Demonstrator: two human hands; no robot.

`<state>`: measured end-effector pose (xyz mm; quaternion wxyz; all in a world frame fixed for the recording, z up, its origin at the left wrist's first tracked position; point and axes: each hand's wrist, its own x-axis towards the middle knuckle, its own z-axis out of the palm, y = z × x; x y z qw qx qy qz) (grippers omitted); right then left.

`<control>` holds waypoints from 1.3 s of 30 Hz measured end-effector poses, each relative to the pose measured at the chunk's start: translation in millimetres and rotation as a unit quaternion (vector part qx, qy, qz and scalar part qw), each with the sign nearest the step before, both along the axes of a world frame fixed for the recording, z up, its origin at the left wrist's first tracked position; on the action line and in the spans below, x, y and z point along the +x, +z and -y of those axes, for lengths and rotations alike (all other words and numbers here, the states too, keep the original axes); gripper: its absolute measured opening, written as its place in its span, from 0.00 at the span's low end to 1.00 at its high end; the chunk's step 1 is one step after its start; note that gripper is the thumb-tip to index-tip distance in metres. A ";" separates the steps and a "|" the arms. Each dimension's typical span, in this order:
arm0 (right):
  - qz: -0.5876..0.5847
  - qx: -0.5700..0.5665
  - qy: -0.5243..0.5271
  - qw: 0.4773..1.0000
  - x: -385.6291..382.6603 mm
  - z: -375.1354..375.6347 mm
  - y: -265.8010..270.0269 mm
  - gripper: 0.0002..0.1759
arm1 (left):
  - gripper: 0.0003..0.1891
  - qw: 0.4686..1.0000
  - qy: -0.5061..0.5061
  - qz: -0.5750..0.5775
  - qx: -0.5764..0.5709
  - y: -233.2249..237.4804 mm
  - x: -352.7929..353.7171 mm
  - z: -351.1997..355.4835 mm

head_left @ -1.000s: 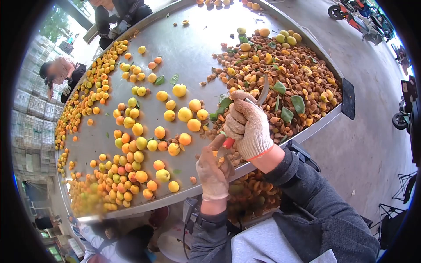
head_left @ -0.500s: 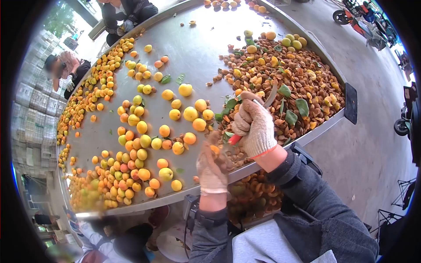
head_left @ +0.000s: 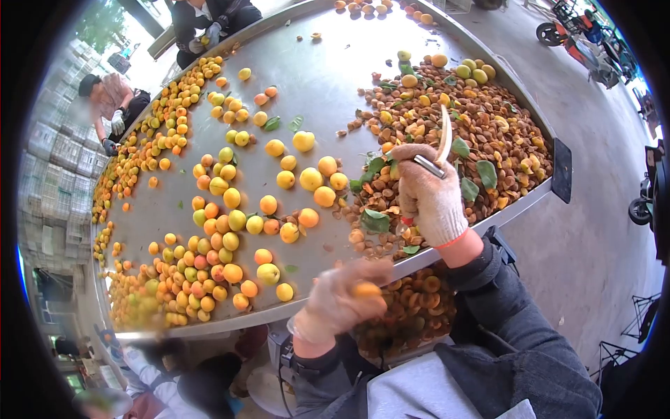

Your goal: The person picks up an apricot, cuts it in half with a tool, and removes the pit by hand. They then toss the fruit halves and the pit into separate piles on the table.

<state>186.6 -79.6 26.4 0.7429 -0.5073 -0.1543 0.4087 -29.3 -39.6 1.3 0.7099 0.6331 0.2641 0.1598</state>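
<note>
My left hand [head_left: 342, 297], gloved and blurred by motion, is over the table's near edge. Its fingers are around an orange apricot [head_left: 366, 289]; whether it is whole or a half is too smeared to tell. Below it, a container of cut apricot halves [head_left: 412, 307] sits under the edge. In a gloved fist, my right hand [head_left: 434, 199] grips a curved-blade knife [head_left: 445, 133], blade up, its red handle partly hidden. Behind that hand lies a heap of brown apricot pits [head_left: 447, 105] mixed with green leaves [head_left: 487, 174] and yellow bits.
Many whole apricots [head_left: 216, 237] are spread over the left and middle of the metal table [head_left: 300, 91]. A raised rim [head_left: 488, 56] runs around it. Two people [head_left: 115, 105] sit at the far left side, and another person [head_left: 160, 384] is at lower left. Scooters [head_left: 586, 42] stand at right.
My left hand has moved down and toward me, from the tabletop to over the container. My right hand shifted slightly right, and the knife blade now points more upright.
</note>
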 end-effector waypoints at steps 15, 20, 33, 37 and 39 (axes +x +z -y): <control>0.007 -0.080 0.106 0.991 -19.1 -0.7 4.2 0.07 | 0.24 0.932 0.320 -0.164 0.038 -24.5 -4.2 -70.3; 0.155 -0.044 0.209 0.964 -42.7 0.9 -10.0 0.06 | 0.20 0.898 0.250 0.288 -0.218 -17.4 -0.5 -44.7; 0.346 -0.111 0.299 0.882 -61.0 8.2 -21.8 0.14 | 0.27 0.871 0.284 0.328 -0.228 -11.8 25.1 -21.2; 0.416 -0.132 0.297 0.849 -59.3 8.1 -17.1 0.14 | 0.25 0.895 0.300 0.298 -0.141 -11.7 27.7 -14.4; 0.424 -0.139 0.301 0.843 -57.8 7.3 -13.4 0.14 | 0.26 0.893 0.309 0.295 -0.140 -12.1 27.0 -13.9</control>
